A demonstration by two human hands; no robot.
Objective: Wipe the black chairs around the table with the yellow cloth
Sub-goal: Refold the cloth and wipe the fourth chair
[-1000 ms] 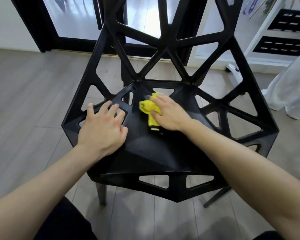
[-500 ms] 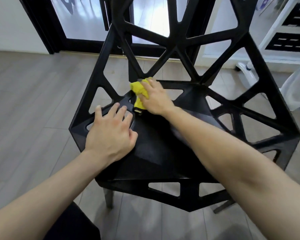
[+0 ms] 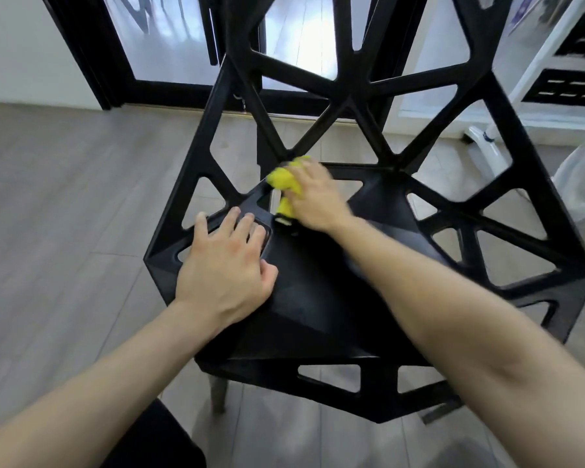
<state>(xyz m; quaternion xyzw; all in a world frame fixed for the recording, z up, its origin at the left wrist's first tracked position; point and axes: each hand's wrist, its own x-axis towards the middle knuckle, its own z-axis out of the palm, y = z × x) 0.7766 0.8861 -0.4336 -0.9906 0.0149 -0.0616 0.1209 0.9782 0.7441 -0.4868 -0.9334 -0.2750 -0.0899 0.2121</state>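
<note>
- A black chair (image 3: 335, 298) with triangular cut-outs is seen from above, its seat facing the viewer and its backrest rising at the far side.
- A yellow cloth (image 3: 284, 187) is bunched under the right hand (image 3: 313, 201) at the far left of the seat, just where the seat meets the backrest struts.
- The cloth is held by curled fingers and pressed against the chair; the hand and cloth are blurred, so the exact hold of each finger cannot be told.
- The left hand (image 3: 227, 265) is laid flat on the left part of the seat, its fingers straight and spread over a cut-out; nothing is held by it, and the chair appears to be steadied.
- The cloth lies just beyond the left hand's fingertips, near but apart from them; its longer side runs roughly from the backrest toward the viewer.
- The step in hand is judged to be wiping the rear of the seat.
- The unwiped reach is judged to lie to the right, along the seat's rear edge and right cut-outs, so the next stroke is best made by the right hand, which already has the cloth.
- Snagging of the cloth in a cut-out is a possible risk.
- A wooden floor (image 3: 65, 197) and a dark-framed glass door (image 3: 169, 45) are seen behind.
</note>
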